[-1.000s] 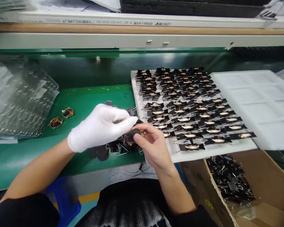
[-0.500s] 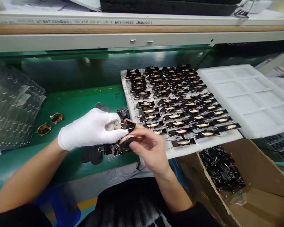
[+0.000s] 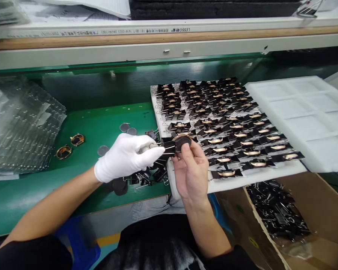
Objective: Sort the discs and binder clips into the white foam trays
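My left hand (image 3: 131, 154), in a white glove, pinches the wire handles of a black binder clip (image 3: 169, 147). The clip's jaw end meets the edge of a round gold-rimmed watch case (image 3: 185, 135); whether it grips the rim I cannot make out. Bare and palm up, my right hand (image 3: 192, 174) holds this case, its thumb pressed on a dark disc (image 3: 181, 142) covering it. Loose binder clips (image 3: 159, 175) lie in a heap below my hands. Several grey discs (image 3: 119, 186) lie left of the heap. Two more watch cases (image 3: 63, 152) rest on the green table.
A white foam board (image 3: 273, 172) carries rows of clipped watch cases (image 3: 218, 150). To its right lies a white compartment tray (image 3: 322, 161). Below stands a cardboard box (image 3: 323, 210) with many binder clips. Clear plastic trays (image 3: 19, 131) are stacked left. A shelf edge (image 3: 146, 56) spans the back.
Both hands have moved right and slightly up with the clip and watch case. The case has turned so its disc faces up, and the clip now reaches its edge. The view has shifted slightly.
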Demonstrator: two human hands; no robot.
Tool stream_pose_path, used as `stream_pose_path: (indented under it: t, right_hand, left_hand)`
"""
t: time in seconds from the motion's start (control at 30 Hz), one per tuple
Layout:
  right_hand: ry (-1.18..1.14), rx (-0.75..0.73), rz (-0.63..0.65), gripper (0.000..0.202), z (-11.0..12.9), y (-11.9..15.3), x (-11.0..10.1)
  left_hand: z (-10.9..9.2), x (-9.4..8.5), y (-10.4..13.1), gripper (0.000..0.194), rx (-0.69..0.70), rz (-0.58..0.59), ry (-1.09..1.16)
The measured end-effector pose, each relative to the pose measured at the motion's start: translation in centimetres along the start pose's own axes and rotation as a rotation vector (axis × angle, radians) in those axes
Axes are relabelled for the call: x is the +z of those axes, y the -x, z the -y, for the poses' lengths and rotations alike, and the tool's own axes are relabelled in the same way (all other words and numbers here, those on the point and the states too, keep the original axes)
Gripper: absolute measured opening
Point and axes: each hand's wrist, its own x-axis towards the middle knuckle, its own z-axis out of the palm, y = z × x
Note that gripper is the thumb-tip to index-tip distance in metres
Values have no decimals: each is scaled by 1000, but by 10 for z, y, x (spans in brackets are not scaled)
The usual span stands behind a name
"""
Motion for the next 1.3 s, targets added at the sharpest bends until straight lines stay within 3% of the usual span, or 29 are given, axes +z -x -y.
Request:
stream_pose_path:
  t: [0.17, 0.33, 0.4, 0.47, 0.53, 0.63, 0.77, 0.83, 0.9, 1.03, 1.2, 1.3]
  right_hand:
    - [25, 8, 18, 28, -5, 4, 8]
    - [-66, -65, 18, 17, 2, 6, 10]
    - [-100, -98, 3, 17, 7, 7, 8]
    - [-97, -101, -14, 20, 11, 7, 5]
    - [-54, -98, -26, 24, 13, 8, 1]
    - [12, -108, -34, 25, 11, 8, -3]
    - [11, -78, 36, 20, 7, 11, -5]
    - [22, -65, 67, 19, 6, 13, -6]
    - [57, -65, 75, 19, 6, 14, -7]
    - [118, -61, 78, 21, 4, 14, -6]
    - [157, 29, 134, 20, 0, 13, -3]
    - [185, 82, 155, 17, -1, 15, -2]
  left_hand:
    - [1, 5, 3, 36, -20, -57, 36]
    - [14, -3, -3, 43, 58, -6, 181]
    - [25, -10, -11, 47, 62, -85, 46]
    - [36, -16, -19, 46, 43, -143, -231]
    - [44, -20, -24, 46, 27, -55, -442]
    - [49, -15, -28, 52, -36, 117, -543]
    - [53, 0, -36, 47, 114, 113, -671]
    - [59, 7, -42, 49, 186, 185, -640]
    - [67, 11, -48, 40, 177, 236, -545]
    - [80, 11, -51, 24, 97, 169, -472]
    - [87, 11, -48, 47, 111, 185, -475]
    - [90, 7, -50, 38, 132, 190, -450]
